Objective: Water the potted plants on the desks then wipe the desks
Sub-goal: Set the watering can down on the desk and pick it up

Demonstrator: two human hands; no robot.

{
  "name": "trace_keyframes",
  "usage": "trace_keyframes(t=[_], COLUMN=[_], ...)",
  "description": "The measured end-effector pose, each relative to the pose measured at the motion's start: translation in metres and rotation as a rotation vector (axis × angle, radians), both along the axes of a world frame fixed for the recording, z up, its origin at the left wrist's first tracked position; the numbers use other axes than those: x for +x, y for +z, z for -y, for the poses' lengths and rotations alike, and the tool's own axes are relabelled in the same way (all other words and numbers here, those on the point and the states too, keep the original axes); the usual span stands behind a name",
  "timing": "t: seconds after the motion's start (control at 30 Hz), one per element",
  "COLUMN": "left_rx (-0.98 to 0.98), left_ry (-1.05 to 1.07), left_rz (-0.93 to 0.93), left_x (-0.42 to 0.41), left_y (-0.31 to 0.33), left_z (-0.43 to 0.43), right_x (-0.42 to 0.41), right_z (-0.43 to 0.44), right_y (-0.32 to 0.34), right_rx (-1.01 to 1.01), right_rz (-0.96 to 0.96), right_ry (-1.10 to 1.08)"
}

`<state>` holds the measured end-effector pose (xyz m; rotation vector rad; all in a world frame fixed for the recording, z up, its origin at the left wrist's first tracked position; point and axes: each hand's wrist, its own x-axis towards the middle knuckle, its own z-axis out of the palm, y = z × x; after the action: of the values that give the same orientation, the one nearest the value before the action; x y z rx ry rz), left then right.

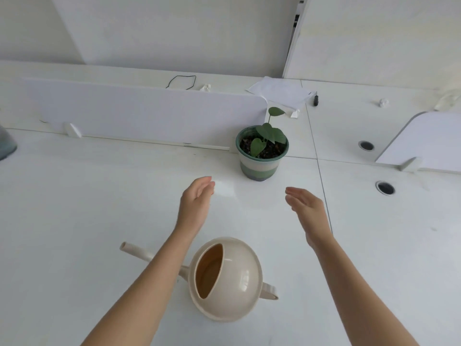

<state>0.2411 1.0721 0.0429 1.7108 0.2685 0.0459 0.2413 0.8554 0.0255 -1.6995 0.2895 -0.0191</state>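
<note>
Both forearms pass over the can (225,278), which stands on the desk (74,221). Left hand (195,204) and right hand (308,212) hover empty, fingers relaxed, near the pot (260,161). Risk: a forearm may tip the can.

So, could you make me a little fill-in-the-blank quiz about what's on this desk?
1. The watering can stands on the desk with its spout pointing to the person's ____.
2. The plant grows in a pot striped white and ____.
3. The left hand and the right hand both hold ____.
Missing words: left; green; nothing.
</note>
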Motion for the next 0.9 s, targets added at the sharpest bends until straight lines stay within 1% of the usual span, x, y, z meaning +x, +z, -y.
trace_keyframes(t=[0.13, 0.2, 0.27, 0.37, 0.47, 0.53, 0.67, 0.77, 0.9], left_rx=[-0.054, -0.069, -0.044, -0.077, -0.136, -0.188, -0.201, -0.235, -0.272], left_ry=[-0.064, -0.070, -0.048, -0.056, -0.068, -0.065, -0.053, -0.033, -0.062], left_rz=[0.027, 0.004, -0.047, -0.077, -0.088, -0.081, -0.063, -0.073, -0.099], left_x=[0.065, 0.094, 0.121, 0.157, 0.179, 0.184, 0.177, 0.168, 0.151], left_y=[-0.007, -0.014, -0.022, -0.041, -0.055, -0.062, -0.070, -0.069, -0.066], left_z=[0.028, 0.039, 0.049, 0.060, 0.071, 0.076, 0.084, 0.086, 0.079], right_x=[0.049, 0.071, 0.092, 0.118, 0.135, 0.140, 0.142, 0.150, 0.159], right_z=[0.002, 0.005, 0.007, 0.006, 0.000, -0.005, -0.010, -0.007, 0.002], right_y=[-0.001, -0.005, -0.011, -0.020, -0.029, -0.037, -0.042, -0.039, -0.031], right_rx=[0.038, 0.066, 0.096, 0.145, 0.192, 0.195, 0.183, 0.149, 0.140], right_rz=[-0.013, -0.029, -0.051, -0.077, -0.044, -0.008, 0.025, 0.011, -0.027], right_ry=[-0.077, -0.093, -0.092, -0.084, -0.039, -0.016, -0.044, -0.013, 0.025])
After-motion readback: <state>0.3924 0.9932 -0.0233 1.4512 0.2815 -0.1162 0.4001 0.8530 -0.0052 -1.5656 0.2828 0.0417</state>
